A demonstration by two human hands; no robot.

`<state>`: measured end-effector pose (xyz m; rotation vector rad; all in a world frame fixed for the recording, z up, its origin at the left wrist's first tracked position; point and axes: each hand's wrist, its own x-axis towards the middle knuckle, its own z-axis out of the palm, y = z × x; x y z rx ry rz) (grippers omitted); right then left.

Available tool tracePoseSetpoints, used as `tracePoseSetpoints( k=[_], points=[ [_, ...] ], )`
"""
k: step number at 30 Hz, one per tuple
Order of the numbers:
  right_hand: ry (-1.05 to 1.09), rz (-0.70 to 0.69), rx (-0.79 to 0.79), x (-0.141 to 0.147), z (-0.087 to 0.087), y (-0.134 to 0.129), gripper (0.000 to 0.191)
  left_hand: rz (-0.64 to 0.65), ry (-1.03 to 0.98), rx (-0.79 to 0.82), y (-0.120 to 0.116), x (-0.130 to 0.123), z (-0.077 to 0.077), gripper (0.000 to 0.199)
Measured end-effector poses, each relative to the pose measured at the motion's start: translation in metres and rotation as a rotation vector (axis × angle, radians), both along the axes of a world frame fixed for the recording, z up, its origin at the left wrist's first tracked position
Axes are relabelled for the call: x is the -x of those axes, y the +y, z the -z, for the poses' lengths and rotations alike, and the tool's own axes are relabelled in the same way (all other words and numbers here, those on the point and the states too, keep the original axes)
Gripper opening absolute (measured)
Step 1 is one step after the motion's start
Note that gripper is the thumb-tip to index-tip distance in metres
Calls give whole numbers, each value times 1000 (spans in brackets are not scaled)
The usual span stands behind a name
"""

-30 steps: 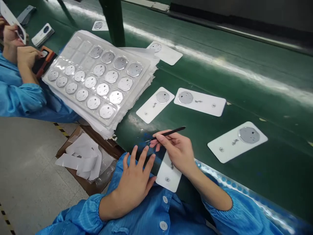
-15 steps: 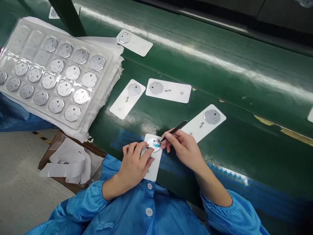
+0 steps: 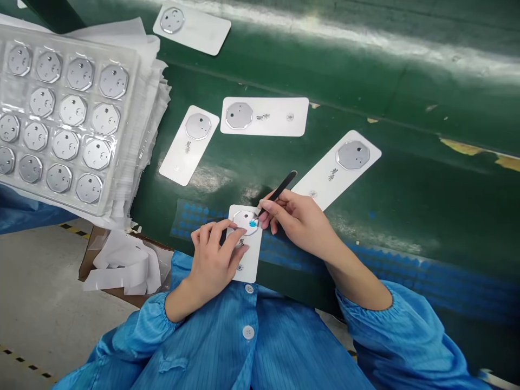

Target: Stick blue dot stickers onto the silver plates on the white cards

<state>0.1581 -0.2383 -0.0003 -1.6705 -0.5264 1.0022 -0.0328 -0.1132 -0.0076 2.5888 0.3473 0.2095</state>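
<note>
A white card [image 3: 251, 265] lies at the table's front edge, with a silver octagonal plate [image 3: 241, 216] on its upper part. My left hand [image 3: 213, 257] holds the card from its left side, fingers and thumb bent over the plate and the card's face. Black tweezers [image 3: 282, 186] are pinched in my right hand [image 3: 303, 219], their tips down at the plate's right side. A small blue sticker [image 3: 252, 223] shows at those tips; whether it is stuck down I cannot tell. Some of the card's print is covered by my left fingers.
Similar cards lie beyond my hands: one on the left [image 3: 184, 157], one in the middle [image 3: 276, 116], one on the right [image 3: 312, 187], one farther back [image 3: 203, 30]. At left, a clear tray [image 3: 132, 70] of octagonal plates rests on stacked sheets. Blue-dot sheets [image 3: 430, 276] line the front; a carton [image 3: 91, 249] stands below.
The view has shifted, so the tray sits farther left and the cards higher. Both hands stay at the same card; the blue piece at the tweezer tips now looks smaller and more compact.
</note>
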Motion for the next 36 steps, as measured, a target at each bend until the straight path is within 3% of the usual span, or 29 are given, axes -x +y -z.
tracePoseSetpoints(
  k=[26,36],
  points=[
    [-35,2,0,1,3,-1,41,12,41,-51,-1,-1,-3,28],
    [-16,20,-19,3,5,-1,44,66,134,-245,-5,-2,-6,39]
  ],
)
